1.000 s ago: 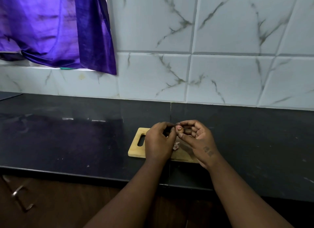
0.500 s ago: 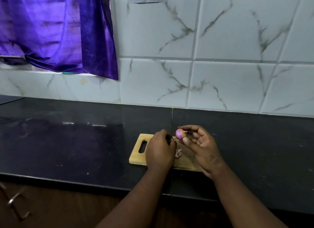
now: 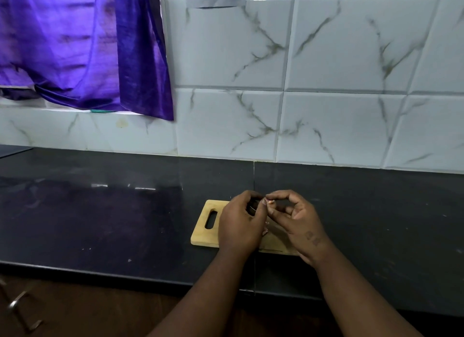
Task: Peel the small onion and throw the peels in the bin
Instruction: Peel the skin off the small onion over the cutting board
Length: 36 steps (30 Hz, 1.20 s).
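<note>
The dark countertop (image 3: 113, 218) lies bare to the left of the wooden cutting board (image 3: 204, 232) and again to its right, so a hand can pass freely on either side. Behind the board a bare strip of counter runs to the tiled wall (image 3: 326, 125), which closes off the back. The left hand (image 3: 238, 223) and right hand (image 3: 298, 223) meet over the board, covering most of its surface (only the handle end shows clear). The purple curtain (image 3: 82, 50) hangs well above the counter, far left.
</note>
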Available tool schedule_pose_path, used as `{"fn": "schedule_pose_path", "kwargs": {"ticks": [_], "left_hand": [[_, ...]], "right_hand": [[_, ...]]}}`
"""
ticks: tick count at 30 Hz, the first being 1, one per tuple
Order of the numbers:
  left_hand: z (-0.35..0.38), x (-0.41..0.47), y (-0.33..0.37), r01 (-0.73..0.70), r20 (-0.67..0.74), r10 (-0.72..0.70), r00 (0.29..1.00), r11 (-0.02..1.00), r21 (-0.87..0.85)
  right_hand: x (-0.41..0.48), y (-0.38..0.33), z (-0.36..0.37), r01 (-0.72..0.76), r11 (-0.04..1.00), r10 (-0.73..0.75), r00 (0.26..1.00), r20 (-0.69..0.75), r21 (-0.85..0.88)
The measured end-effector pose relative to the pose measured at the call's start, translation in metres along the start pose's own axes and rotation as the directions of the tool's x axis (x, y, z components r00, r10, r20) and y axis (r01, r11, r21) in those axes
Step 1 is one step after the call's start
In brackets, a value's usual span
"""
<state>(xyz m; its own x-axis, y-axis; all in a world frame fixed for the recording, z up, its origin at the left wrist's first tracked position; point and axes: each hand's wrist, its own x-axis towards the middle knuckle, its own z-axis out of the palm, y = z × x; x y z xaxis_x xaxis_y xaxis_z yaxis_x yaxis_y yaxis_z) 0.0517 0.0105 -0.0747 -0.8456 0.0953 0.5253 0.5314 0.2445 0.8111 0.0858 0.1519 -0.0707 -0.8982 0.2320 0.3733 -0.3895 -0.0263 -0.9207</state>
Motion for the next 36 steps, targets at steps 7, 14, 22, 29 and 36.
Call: {"fn": "schedule_pose_path", "kwargs": {"ticks": [7,14,22,29,36], "left_hand": [[-0.001,-0.001,0.001,0.026,0.0,-0.026,1.0,0.993,-0.118],[-0.002,0.001,0.002,0.063,-0.033,-0.069,0.997,0.983,-0.172],[0.0,0.006,-0.005,0.045,-0.039,-0.05,0.998,0.991,-0.123],[0.003,0.007,-0.009,0.075,-0.017,-0.074,0.997,0.988,0.136],[0.0,0.004,0.001,-0.032,-0.078,0.04,0.996,0.995,0.091]], "right_hand": [[0.001,-0.001,-0.004,0.07,0.997,-0.069,0.998,0.005,-0.044],[0.001,-0.002,-0.002,0.06,0.998,-0.06,0.998,-0.013,0.001],[0.001,-0.002,-0.004,0.073,0.997,-0.073,0.997,0.014,-0.013],[-0.001,-0.005,-0.002,0.01,0.99,-0.015,0.999,0.033,0.139],[0.002,-0.004,0.001,-0.031,0.995,0.035,0.999,-0.04,0.094]]}}
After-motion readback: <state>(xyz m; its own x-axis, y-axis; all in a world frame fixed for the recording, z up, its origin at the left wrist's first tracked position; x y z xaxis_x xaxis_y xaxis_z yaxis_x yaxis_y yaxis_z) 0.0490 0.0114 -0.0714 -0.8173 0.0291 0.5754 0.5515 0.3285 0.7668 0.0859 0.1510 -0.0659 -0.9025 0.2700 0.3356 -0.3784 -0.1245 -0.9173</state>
